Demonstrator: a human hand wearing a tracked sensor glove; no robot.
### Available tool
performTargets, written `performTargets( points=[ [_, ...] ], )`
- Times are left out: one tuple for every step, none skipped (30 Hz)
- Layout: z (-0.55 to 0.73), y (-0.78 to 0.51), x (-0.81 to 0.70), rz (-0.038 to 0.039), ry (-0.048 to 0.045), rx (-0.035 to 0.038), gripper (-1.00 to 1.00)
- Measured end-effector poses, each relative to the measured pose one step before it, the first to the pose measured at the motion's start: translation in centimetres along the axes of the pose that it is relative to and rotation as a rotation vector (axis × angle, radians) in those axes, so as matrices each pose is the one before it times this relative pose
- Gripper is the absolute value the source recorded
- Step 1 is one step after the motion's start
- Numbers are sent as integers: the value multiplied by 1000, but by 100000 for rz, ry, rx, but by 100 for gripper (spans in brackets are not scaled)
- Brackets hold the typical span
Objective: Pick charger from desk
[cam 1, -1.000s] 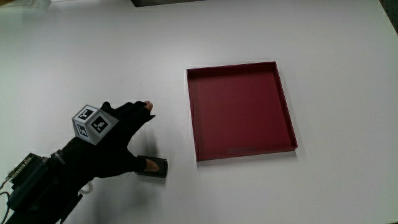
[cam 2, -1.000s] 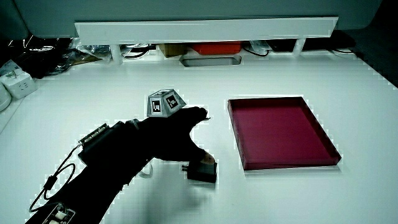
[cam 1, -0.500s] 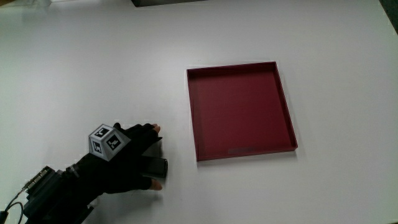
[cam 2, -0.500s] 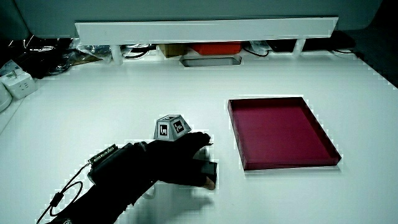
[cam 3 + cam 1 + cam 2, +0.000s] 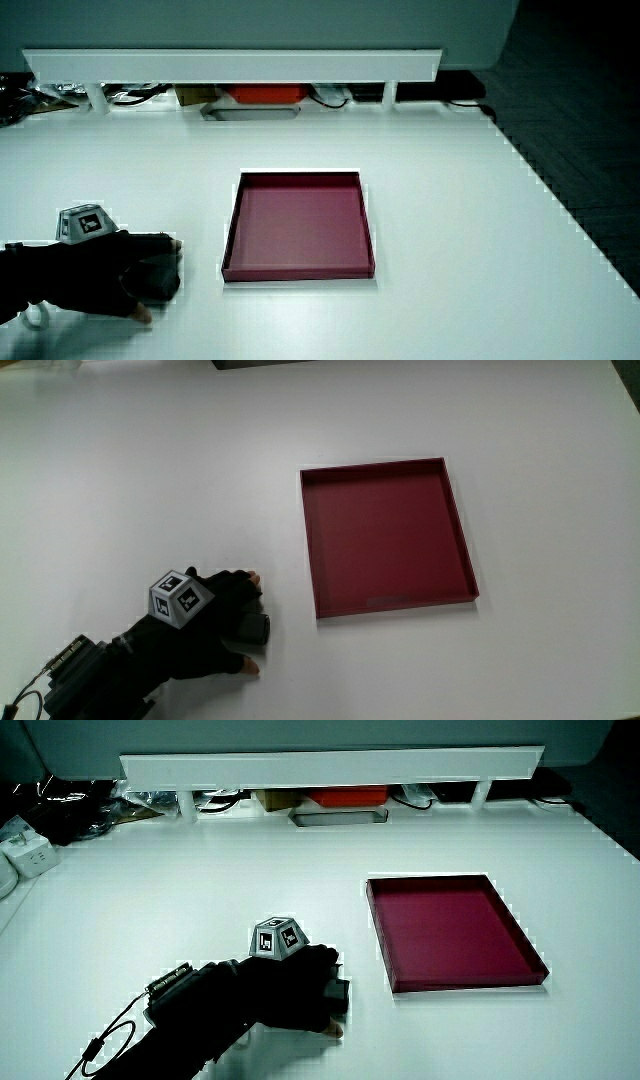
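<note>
The white counter [image 5: 150, 470] has lots of bare room around the flat square dark red tray [image 5: 385, 535] with low walls. The tray sits well away from the counter's edges. The black gloved hand [image 5: 205, 630] lies low on the counter, near the tray's corner that is closest to the person, with a gap of bare white between them. The hand's fingers are curled tight around the small black charger [image 5: 253, 628], which sits on the counter under the hand. Only 1 dark end of the charger pokes out past the fingers in the main view, and in a side view [image 5: 340, 995] too. The rest is hidden by the glove. A small grey patterned cube [image 5: 180, 598] sits on the hand's back. The forearm is cut off at the picture's edge. Boxes and cables lie under a low white partition [image 5: 330, 765], too small to make out.
</note>
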Motion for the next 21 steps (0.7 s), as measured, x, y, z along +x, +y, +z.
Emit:
performTargets(
  points=[
    [-238,124,-253,-1231,-1844,269,4],
    [205,-122,242,107,1478,811,7],
    [-4,-30,25,116,60,108,11],
    [128,-113,183,-637,364,704,14],
    [24,-59,25,-1246,612,1336,18],
    [-79,-52,-149,-1719,-1585,1606,21],
    [285,-194,297,-812,879,1925,25],
    [13,-52,-2,-736,1016,1091,29],
    [-38,-33,-58,1369,-2083,-794,32],
    [226,-97,273,-2065,2559,1793,36],
    [-26,-48,-30,-1455,657,1173,39],
    [-31,-48,-75,358,-770,116,43],
    [258,-142,192,163,-705,603,46],
    [0,-55,-29,-1392,-1366,163,50],
    [-28,-73,-94,-327,715,1631,54],
    [-37,-11,-94,-382,-766,218,57],
    [214,-87,260,726,1048,-470,61],
    [-174,-18,-137,-154,-1684,251,64],
    [90,7,107,-1566,2507,1108,68],
    [75,-53,112,1146,550,-167,71],
    [-38,7,-11,469,191,-869,75]
  ],
)
